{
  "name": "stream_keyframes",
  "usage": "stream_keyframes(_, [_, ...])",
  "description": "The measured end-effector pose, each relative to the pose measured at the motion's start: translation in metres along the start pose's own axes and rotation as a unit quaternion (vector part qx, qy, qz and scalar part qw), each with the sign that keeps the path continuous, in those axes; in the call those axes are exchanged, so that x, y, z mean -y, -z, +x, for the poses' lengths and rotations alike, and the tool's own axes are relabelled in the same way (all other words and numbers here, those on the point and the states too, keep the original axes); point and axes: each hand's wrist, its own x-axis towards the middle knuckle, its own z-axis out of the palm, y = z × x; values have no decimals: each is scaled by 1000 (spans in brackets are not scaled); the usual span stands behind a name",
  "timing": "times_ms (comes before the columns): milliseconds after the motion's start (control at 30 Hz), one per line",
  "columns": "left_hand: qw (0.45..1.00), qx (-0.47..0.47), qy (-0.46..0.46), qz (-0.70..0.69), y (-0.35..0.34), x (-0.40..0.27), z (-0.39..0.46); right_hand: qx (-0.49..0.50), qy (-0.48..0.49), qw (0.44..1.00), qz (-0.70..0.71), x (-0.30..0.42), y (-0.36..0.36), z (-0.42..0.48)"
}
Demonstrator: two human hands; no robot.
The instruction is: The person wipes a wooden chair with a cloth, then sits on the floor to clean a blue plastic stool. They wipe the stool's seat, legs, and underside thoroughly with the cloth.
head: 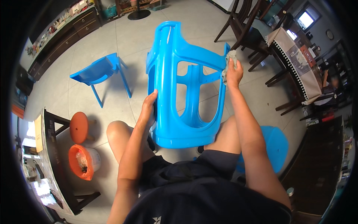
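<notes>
A large blue plastic stool point(166, 112), tipped so its open side frame shows, is held up between my knees. My left hand point(149, 107) grips its left edge, the fingers partly hidden behind the plastic. At the upper right corner, my right hand point(234, 72) presses a grey cloth point(225, 74) against the stool's leg or rim. Through the openings in the frame the far leg and a crossbar are visible.
A small blue plastic chair point(96, 70) stands ahead on the left. Nearer are an orange round stool point(79, 127) and a bin with an orange bag point(73, 159) beside a table. Another blue plastic piece point(275, 148) lies by my right thigh. Dark wooden chairs point(247, 35) stand at the upper right.
</notes>
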Motion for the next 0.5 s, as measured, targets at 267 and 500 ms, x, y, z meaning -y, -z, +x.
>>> stream_keyframes(267, [999,-35,-11,-39,5,-5,3,183,140,971,-71,8,61,-102])
stream_keyframes(500, [994,-71,2,-85,14,-4,11,198,101,975,3,15,101,-159])
